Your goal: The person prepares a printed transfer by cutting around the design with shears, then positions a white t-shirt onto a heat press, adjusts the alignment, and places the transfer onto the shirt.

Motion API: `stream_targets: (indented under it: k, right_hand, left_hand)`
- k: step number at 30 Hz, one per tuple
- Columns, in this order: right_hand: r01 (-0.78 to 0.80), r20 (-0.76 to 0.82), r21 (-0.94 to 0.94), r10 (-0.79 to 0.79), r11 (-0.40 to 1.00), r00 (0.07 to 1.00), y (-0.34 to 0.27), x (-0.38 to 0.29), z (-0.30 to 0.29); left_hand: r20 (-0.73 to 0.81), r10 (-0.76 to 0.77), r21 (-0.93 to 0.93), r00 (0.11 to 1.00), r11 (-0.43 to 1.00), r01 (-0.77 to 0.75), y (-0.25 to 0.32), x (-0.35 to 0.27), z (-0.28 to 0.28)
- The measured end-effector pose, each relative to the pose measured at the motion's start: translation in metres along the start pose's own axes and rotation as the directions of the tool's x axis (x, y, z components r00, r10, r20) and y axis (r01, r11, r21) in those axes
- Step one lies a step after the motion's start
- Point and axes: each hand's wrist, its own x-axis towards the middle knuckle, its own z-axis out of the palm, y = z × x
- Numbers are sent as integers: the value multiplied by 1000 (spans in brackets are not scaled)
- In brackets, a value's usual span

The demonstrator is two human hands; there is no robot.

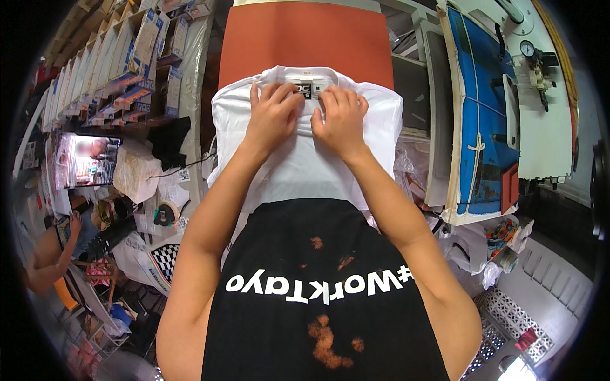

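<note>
A white T-shirt (305, 176) lies over the near part of a flat orange-red board (305, 43), directly before me. Its collar (307, 71) points away from me, and a printed neck label (303, 89) shows between my hands. My left hand (274, 112) is on the fabric left of the label, with its fingers curled into the cloth. On the other side, my right hand (340, 114) has its fingers bent over the fabric, thumb turned inward. Cloth gathers in folds between the two hands. The undersides of my fingers are hidden.
At left stand stacked cartons (143, 52), a lit screen (90, 159), a pale block (136, 171) and a tape measure (165, 214). Another person's arm (62, 262) shows farther left. At right are a blue padded panel (486, 114) and a pressure gauge (527, 48) on white equipment.
</note>
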Motion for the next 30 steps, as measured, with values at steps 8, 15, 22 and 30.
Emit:
stream_targets:
  k: [8, 15, 22, 30]
  right_hand:
    - [21, -353, 63, 3, 998, 936, 70, 40, -143]
    - [-685, -584, -339, 426, 645, 691, 245, -126, -375]
    - [-655, -300, -568, 616, 498, 728, 253, -113, -359]
    - [-649, -346, -525, 559, 551, 754, 191, -99, -342]
  left_hand:
    - [-386, -206, -33, 899, 977, 209, -23, 30, -55]
    - [-257, -633, -163, 730, 773, 613, -83, -201, -106]
    - [-158, -792, -142, 589, 609, 780, -24, -309, -56]
    - [-212, -770, -225, 602, 638, 737, -7, -306, -53]
